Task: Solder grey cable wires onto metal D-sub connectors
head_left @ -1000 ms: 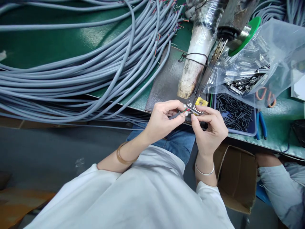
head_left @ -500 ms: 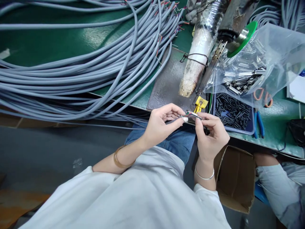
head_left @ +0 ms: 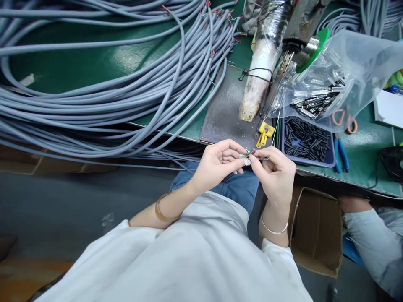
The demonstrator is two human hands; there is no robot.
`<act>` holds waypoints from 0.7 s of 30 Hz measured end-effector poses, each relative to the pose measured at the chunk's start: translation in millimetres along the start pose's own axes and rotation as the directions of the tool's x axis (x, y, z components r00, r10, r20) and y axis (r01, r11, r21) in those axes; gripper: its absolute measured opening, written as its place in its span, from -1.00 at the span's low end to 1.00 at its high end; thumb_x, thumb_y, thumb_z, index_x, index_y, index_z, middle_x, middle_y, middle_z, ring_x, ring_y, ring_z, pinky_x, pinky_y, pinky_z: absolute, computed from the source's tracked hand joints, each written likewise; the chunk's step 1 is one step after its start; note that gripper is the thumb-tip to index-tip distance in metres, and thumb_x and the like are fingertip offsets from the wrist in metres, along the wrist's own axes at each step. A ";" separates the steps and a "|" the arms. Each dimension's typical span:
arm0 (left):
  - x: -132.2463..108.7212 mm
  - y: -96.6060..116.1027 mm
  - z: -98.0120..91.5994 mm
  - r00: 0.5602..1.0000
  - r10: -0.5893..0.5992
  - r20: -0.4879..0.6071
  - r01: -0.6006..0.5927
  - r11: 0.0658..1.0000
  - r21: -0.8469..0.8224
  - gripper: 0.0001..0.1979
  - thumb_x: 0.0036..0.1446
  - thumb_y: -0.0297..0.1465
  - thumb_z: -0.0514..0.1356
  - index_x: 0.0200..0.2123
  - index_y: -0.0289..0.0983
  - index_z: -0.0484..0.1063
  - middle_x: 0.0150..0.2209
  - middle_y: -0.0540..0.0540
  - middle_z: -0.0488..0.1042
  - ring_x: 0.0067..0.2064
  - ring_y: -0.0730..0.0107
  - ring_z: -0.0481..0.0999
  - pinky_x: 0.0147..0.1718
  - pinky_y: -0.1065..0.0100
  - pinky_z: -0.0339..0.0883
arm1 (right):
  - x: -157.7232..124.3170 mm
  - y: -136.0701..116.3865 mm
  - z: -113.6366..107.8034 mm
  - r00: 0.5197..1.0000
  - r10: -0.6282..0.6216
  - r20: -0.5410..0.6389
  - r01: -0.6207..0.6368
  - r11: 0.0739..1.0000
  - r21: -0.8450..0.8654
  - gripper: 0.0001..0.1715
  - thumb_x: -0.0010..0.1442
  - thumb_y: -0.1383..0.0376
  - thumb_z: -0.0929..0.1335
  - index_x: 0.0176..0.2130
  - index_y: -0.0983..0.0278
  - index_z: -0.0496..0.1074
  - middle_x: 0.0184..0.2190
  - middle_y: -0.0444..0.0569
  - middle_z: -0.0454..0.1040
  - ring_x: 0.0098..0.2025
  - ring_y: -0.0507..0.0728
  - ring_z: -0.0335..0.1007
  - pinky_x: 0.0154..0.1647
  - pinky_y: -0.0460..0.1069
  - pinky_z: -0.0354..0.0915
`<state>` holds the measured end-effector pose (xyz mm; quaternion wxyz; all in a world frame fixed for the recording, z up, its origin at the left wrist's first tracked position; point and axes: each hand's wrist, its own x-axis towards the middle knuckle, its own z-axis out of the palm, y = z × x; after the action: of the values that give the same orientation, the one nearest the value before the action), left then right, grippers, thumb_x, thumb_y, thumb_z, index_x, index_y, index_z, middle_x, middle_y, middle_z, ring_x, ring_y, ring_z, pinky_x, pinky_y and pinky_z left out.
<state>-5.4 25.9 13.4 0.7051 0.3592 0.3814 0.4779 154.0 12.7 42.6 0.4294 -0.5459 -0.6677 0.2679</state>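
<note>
Close to the table's front edge, my two hands meet over a small bundle of coloured wires. My left hand pinches the wires between thumb and fingers. From the other side, the thumb and forefinger of my right hand are closed on the same wires. Bits of metal show by the fingertips, but the fingers cover most of whatever they belong to. Just beyond the hands lies a yellow clip-like fixture, below the tip of a soldering iron.
Grey cables with stripped ends cover the left. A white-tipped wrapped roll lies mid-table. At right are a solder spool, a plastic bag of metal connectors, a bin of black tubes, orange-handled scissors, blue-handled pliers and a co-worker's sleeve.
My right hand has moved left to the wires beside my left fingertips. The metal connector that showed between my hands is now mostly hidden. The view has shifted slightly.
</note>
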 end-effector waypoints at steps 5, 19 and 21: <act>-3.9 -3.8 -1.7 1.000 0.019 0.010 -0.020 0.999 0.046 -0.64 -0.09 -0.39 0.52 -0.26 -0.33 0.48 -0.46 -0.01 0.60 -0.48 0.49 0.60 -0.45 0.53 0.52 | 0.8 4.0 -1.1 0.998 0.046 0.049 -0.048 0.998 0.030 -0.90 0.21 0.37 0.42 -0.38 0.27 0.51 -0.44 -0.15 0.43 -0.49 -0.08 0.23 -0.53 -0.12 0.07; -2.2 -3.1 2.8 0.992 0.127 0.017 -0.128 0.988 0.090 -0.72 0.14 -0.26 0.38 -0.28 -0.33 0.42 -0.54 0.04 0.50 -0.59 0.54 0.51 -0.59 0.55 0.44 | -13.8 11.3 13.8 0.971 -0.150 -0.187 0.124 0.982 -0.140 -0.93 0.24 0.33 0.41 -0.31 0.22 0.54 -0.54 -0.24 0.37 -0.61 -0.11 0.07 -0.58 -0.11 0.04; -1.9 -2.9 2.6 0.989 0.150 -0.011 -0.148 0.984 0.098 -0.75 0.15 -0.29 0.37 -0.30 -0.32 0.41 -0.52 0.04 0.51 -0.60 0.56 0.50 -0.61 0.57 0.42 | -15.3 13.6 11.2 0.925 -0.172 -0.339 0.150 0.985 -0.090 -0.89 0.29 0.27 0.38 -0.17 0.19 0.52 -0.59 -0.27 0.31 -0.65 -0.09 0.09 -0.63 -0.10 0.04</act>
<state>-2.4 22.9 12.4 0.6453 0.4163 0.3828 0.5136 151.7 2.8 21.6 0.5430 -0.5410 -0.6326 0.1108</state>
